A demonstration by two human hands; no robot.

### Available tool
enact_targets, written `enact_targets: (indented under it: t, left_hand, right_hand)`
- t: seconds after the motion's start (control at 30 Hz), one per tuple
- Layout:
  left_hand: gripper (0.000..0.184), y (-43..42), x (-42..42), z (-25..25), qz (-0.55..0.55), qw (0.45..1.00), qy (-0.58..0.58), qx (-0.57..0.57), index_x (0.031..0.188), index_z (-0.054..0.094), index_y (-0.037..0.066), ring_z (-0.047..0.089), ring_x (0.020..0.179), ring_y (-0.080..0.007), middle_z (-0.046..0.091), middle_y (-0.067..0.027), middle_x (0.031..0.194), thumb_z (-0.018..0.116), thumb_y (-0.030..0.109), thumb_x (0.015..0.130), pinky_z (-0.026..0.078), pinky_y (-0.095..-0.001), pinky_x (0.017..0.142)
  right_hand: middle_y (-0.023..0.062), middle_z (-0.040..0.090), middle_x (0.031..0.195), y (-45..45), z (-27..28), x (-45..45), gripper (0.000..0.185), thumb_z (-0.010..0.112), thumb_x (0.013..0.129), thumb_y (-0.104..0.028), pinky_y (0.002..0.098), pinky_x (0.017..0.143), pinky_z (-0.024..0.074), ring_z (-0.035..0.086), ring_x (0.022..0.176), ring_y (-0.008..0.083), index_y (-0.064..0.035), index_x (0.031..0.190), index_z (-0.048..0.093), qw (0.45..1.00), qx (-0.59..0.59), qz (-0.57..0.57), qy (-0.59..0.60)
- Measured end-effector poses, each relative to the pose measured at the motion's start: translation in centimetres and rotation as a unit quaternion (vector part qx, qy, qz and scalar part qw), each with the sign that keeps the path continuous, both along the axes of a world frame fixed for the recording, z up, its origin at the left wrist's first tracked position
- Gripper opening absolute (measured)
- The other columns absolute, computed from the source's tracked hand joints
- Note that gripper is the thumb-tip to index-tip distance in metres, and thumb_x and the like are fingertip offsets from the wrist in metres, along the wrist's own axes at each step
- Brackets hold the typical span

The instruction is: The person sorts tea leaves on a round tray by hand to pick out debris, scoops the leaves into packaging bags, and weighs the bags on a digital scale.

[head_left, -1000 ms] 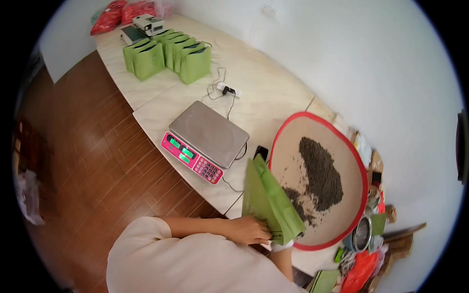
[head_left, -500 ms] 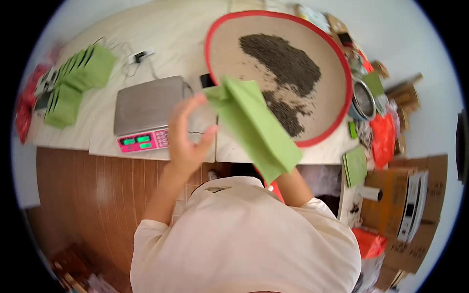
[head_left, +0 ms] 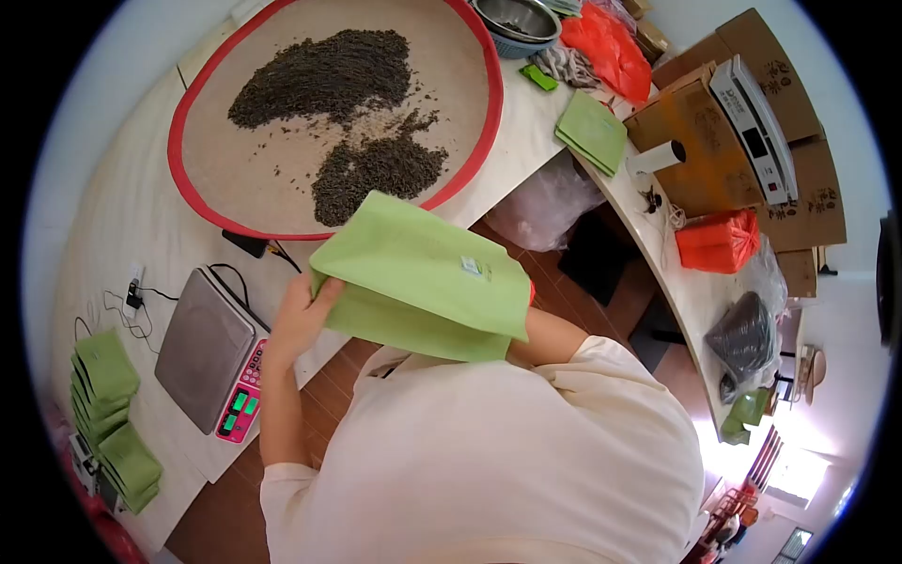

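A light green paper bag point(head_left: 423, 273) with a small printed label lies across in front of my body. At its left end, my left hand point(head_left: 303, 315) grips the edge with thumb and fingers. The bag covers my right hand; only the forearm shows at the bag's right end. A bit of something red shows beside that end. Beyond the bag is a large round tray point(head_left: 202, 179) with a red rim. Two heaps of dark dried leaves, like tea point(head_left: 324, 75), lie on it.
A digital scale point(head_left: 207, 348) with lit green displays stands left on the table, near several filled green bags point(head_left: 103, 376). Flat green bags point(head_left: 592, 132) lie at the right. A metal bowl point(head_left: 519, 21), cardboard boxes point(head_left: 695, 141) and a red bag point(head_left: 719, 242) stand around there.
My view has turned to the right, so tray and scale appear further left. My left hand, apart from the bag or barely at its edge before, now grips it. The bag is turned more level.
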State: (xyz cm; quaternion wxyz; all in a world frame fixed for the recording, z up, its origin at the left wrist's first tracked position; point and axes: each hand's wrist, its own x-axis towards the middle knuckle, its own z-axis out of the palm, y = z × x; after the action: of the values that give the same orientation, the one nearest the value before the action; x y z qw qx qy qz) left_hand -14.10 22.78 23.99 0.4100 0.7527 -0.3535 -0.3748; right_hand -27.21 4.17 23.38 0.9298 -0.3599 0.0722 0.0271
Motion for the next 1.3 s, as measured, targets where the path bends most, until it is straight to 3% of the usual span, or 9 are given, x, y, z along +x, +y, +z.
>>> enact_targets:
  t: [0.2, 0.57, 0.7, 0.77, 0.8, 0.97, 1.1, 1.13, 1.3]
  left_hand:
    - [0.051, -6.7, -2.2, 0.2, 0.009, 0.966, 0.032, -0.258, 0.145, 0.040, 0.007, 0.040, 0.136, -0.0214, 0.043, -0.0103, 0.148, 0.038, 0.037, 0.104, 0.025, -0.0332, 0.113]
    - [0.050, -16.0, -1.7, 3.3, -0.017, 0.950, -0.100, -0.295, 0.138, 0.048, 0.002, 0.044, 0.134, -0.0284, 0.049, -0.0131, 0.143, 0.037, 0.037, 0.103, 0.024, -0.0431, 0.115]
    - [0.049, -20.8, 1.7, 4.0, 0.067, 0.937, -0.169, -0.297, 0.139, 0.048, 0.002, 0.051, 0.126, -0.0273, 0.056, -0.0152, 0.134, 0.034, 0.035, 0.105, 0.033, -0.0395, 0.110]
    - [0.049, -22.7, 3.0, 3.8, 0.238, 0.882, -0.160, -0.375, 0.141, 0.043, 0.000, 0.051, 0.125, -0.0281, 0.056, -0.0180, 0.131, 0.030, 0.032, 0.106, 0.034, -0.0387, 0.109]
    - [0.054, -23.3, 3.3, 3.6, 0.252, 0.870, -0.127, -0.404, 0.144, 0.037, -0.002, 0.049, 0.127, -0.0295, 0.051, -0.0206, 0.136, 0.045, 0.032, 0.102, 0.032, -0.0398, 0.111]
    - [0.105, -26.0, 0.7, -2.4, 0.101, 0.927, -0.323, -0.164, 0.152, 0.016, 0.004, 0.027, 0.141, -0.0356, 0.022, -0.0233, 0.154, 0.080, 0.031, 0.073, 0.027, -0.0486, 0.114]
    - [0.104, -29.0, -1.2, -7.0, 0.154, 0.914, -0.356, -0.116, 0.153, 0.014, 0.010, 0.022, 0.141, -0.0440, 0.013, -0.0251, 0.154, 0.079, 0.024, 0.074, 0.024, -0.0540, 0.114]
    - [0.092, -29.6, -1.3, -6.6, 0.253, 0.900, -0.337, -0.111, 0.153, 0.022, 0.015, 0.038, 0.131, -0.0396, 0.033, -0.0199, 0.145, 0.071, 0.009, 0.075, 0.040, -0.0484, 0.105]
    - [0.072, -26.5, 2.9, -3.9, 0.311, 0.871, -0.377, 0.051, 0.141, 0.048, 0.022, 0.061, 0.079, -0.0258, 0.060, -0.0064, 0.092, 0.052, -0.006, 0.075, 0.054, -0.0398, 0.065]
  right_hand:
    - [0.0156, 0.063, 0.114, -2.9, 0.9, 1.2, 0.037, 0.060, 0.089, -0.021, 0.0365, 0.088, 0.0502, 0.063, 0.102, 0.0282, -0.0016, 0.121, 0.056, 0.999, -0.024, -0.049, 0.000]
    - [0.0156, 0.063, 0.114, -12.4, 2.6, 0.1, 0.037, 0.060, 0.090, -0.022, 0.0364, 0.088, 0.0504, 0.063, 0.102, 0.0283, -0.0019, 0.120, 0.057, 0.989, -0.136, -0.051, 0.005]
    - [0.0156, 0.063, 0.114, -16.4, 1.6, 2.7, 0.037, 0.059, 0.090, -0.023, 0.0364, 0.088, 0.0505, 0.063, 0.102, 0.0284, -0.0020, 0.120, 0.057, 0.990, -0.132, -0.042, 0.007]
    - [0.0156, 0.063, 0.113, -18.5, 1.0, 4.9, 0.037, 0.059, 0.090, -0.023, 0.0364, 0.088, 0.0505, 0.063, 0.102, 0.0284, -0.0021, 0.120, 0.057, 0.992, -0.121, -0.038, 0.005]
    - [0.0156, 0.063, 0.113, -19.7, 0.8, 6.0, 0.037, 0.059, 0.090, -0.023, 0.0364, 0.088, 0.0505, 0.063, 0.102, 0.0284, -0.0021, 0.120, 0.057, 0.993, -0.114, -0.037, 0.007]
    - [0.0156, 0.063, 0.113, -24.3, -0.9, 13.1, 0.036, 0.059, 0.091, -0.024, 0.0363, 0.088, 0.0506, 0.063, 0.102, 0.0285, -0.0022, 0.120, 0.058, 0.997, -0.071, -0.022, 0.012]
    - [0.0155, 0.063, 0.113, -25.3, -2.8, 16.5, 0.036, 0.059, 0.091, -0.024, 0.0363, 0.087, 0.0507, 0.063, 0.102, 0.0285, -0.0023, 0.120, 0.058, 0.999, -0.036, 0.014, 0.034]
    - [0.0155, 0.063, 0.113, -25.3, -3.2, 17.0, 0.036, 0.059, 0.091, -0.024, 0.0363, 0.087, 0.0507, 0.063, 0.102, 0.0286, -0.0024, 0.120, 0.058, 0.998, -0.029, 0.027, 0.041]
    - [0.0155, 0.063, 0.113, -24.1, -5.1, 19.3, 0.036, 0.058, 0.091, -0.025, 0.0363, 0.087, 0.0508, 0.063, 0.102, 0.0286, -0.0025, 0.120, 0.058, 0.992, 0.003, 0.107, 0.071]
